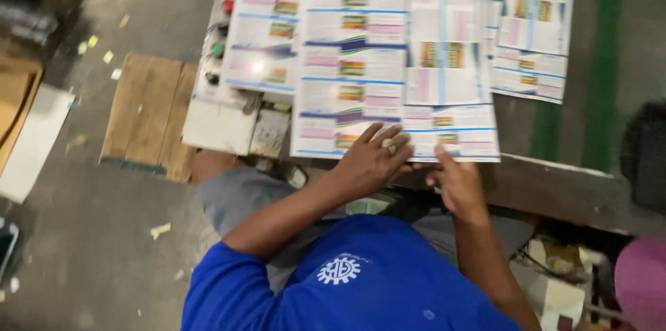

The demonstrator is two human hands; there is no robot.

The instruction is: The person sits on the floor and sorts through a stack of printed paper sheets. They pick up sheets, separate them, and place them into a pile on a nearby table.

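Here the largest thing is the work surface, a dark slab with a pale worn front edge, and it carries several overlapping printed sheets fanned out flat. They lie flat and staggered, probably so each stack's near edge stays reachable from the person's side. Each sheet is white, gridded into repeated rectangular label panels with blue rules, pink blocks and small multicolour stripes; the print is too blurred to tell more. A further sheet stack sits at the right, slightly skewed, just beside a green painted band running along the surface.

The left hand lies palm down, fingers spread open, pressing on the near edge of the nearest sheet, seemingly to pin it in place; a ring shows on one finger. The right hand sits at the same sheet's near edge, just beside the left, with fingers curled under the edge; I cannot tell whether it actually pinches the paper or only touches it.

At the left of the sheets a pale control box carries a column of small buttons, red on top, green lower. Below on the concrete floor lies a wooden board, with flat cardboard at the far left and small paper scraps scattered around. A pink rounded object shows at the lower right, its kind unclear.
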